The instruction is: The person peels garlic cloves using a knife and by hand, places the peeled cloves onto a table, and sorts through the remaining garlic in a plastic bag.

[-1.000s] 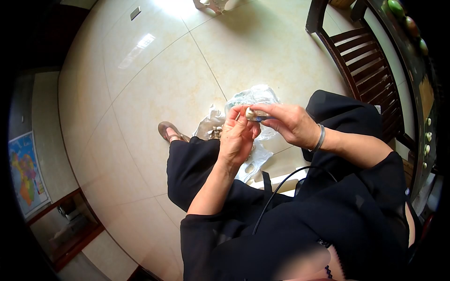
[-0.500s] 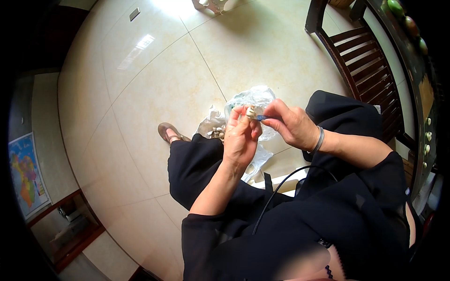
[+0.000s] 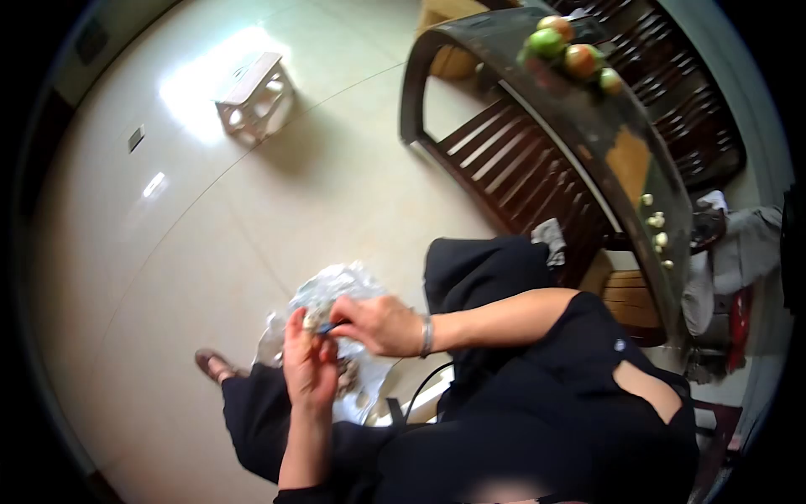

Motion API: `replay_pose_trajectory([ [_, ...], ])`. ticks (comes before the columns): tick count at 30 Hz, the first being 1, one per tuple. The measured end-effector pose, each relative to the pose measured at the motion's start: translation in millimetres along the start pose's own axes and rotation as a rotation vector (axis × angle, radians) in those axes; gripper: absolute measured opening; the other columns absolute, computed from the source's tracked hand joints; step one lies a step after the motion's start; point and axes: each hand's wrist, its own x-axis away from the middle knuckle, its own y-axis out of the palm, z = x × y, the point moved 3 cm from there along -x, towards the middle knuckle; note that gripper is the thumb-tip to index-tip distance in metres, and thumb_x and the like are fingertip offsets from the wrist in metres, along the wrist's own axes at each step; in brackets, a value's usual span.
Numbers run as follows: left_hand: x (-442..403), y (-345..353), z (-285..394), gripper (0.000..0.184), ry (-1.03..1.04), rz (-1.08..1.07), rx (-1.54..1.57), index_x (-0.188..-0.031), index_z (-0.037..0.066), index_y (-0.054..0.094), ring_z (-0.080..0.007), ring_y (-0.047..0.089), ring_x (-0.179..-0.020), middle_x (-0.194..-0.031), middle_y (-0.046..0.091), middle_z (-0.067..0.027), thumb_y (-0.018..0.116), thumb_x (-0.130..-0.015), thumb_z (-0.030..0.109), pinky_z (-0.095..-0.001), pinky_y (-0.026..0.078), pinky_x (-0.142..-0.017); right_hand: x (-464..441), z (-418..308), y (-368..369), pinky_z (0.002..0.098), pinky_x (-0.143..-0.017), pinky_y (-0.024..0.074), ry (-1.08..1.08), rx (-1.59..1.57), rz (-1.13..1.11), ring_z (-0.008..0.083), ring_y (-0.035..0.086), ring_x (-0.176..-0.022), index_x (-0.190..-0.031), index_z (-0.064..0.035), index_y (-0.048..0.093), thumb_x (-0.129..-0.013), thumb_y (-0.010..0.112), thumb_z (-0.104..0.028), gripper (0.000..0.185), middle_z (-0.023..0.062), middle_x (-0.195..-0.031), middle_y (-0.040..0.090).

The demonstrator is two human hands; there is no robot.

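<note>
My left hand [image 3: 309, 365] is closed round a small whitish piece [image 3: 311, 321], which shows at its fingertips. My right hand [image 3: 379, 326] pinches a small blue-handled tool [image 3: 329, 328] right beside that piece; the tool's tip is too blurred to make out. Beneath both hands a crinkled white plastic bag [image 3: 363, 395] is spread, with small brownish pieces [image 3: 346, 374] on it, partly hidden by my left hand.
A dark curved table [image 3: 537, 92] at the right bears green and reddish fruits [image 3: 579, 60] and several small white pieces [image 3: 661, 239]. Under it is a slatted wooden shelf [image 3: 520, 160]. A light stool [image 3: 256, 97] stands on the tiled floor at the upper left.
The view has swung to the right, so more of the table and the stool show, and my hands appear lower and farther left. Both hands keep their holds.
</note>
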Motion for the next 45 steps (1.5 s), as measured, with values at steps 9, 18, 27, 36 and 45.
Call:
replay_pose_trajectory([
  [9, 0, -1, 2, 0.031, 0.032, -0.103, 0.014, -0.116, 0.008, 0.036, -0.0079, 0.039, -0.053, -0.073, 0.045, -0.0022, 0.048, -0.087, 0.005, -0.0186, 0.035, -0.048, 1, 3, 1, 0.0407, -0.056, 0.0450, 0.023, -0.022, 0.011, 0.0344, 0.058, -0.065, -0.094, -0.0065, 0.041, -0.085, 0.050, -0.021, 0.019, 0.0153, -0.069, 0.057],
  [18, 0, 1, 0, 0.035, 0.066, -0.092, -0.007, -0.117, 0.010, 0.034, -0.0071, 0.039, -0.054, -0.082, 0.046, -0.0026, 0.049, -0.086, 0.005, -0.0184, 0.034, -0.047, -2, -1, -1, 0.0403, -0.060, 0.0468, 0.024, -0.054, 0.014, 0.0346, 0.059, -0.070, -0.116, -0.0110, 0.042, -0.084, 0.052, -0.019, 0.035, 0.0172, -0.080, 0.060],
  [27, 6, 14, -3, 0.028, 0.047, -0.014, -0.103, -0.113, 0.002, 0.041, -0.0073, 0.046, -0.061, -0.077, 0.048, -0.0025, 0.050, -0.087, 0.010, -0.0189, 0.036, -0.049, -5, 0, -5, 0.0331, -0.064, 0.0484, -0.054, -0.047, 0.026, 0.0296, 0.060, -0.075, -0.114, -0.0081, 0.053, -0.076, 0.057, -0.001, 0.039, 0.0145, -0.088, 0.060],
  [36, 12, 13, 12, 0.032, 0.092, -0.374, -0.197, -0.116, -0.002, 0.039, -0.0184, 0.053, -0.074, -0.092, 0.055, -0.0151, 0.035, -0.094, 0.020, -0.0270, 0.042, -0.068, -9, -10, -15, 0.0309, -0.059, 0.0490, -0.101, 0.080, 0.002, 0.0259, 0.060, -0.069, -0.113, -0.0056, 0.053, -0.073, 0.055, 0.007, 0.043, 0.0121, -0.081, 0.059],
  [45, 10, 6, 22, 0.026, 0.288, -0.289, -0.556, -0.105, -0.004, 0.052, -0.0166, 0.057, -0.067, -0.084, 0.061, -0.0119, 0.058, -0.082, 0.007, -0.0274, 0.048, -0.062, -9, -8, -9, 0.0319, -0.050, 0.0452, -0.159, 0.097, 0.025, 0.0244, 0.056, -0.060, -0.113, -0.0132, 0.054, -0.078, 0.058, -0.009, 0.036, 0.0074, -0.071, 0.054],
])
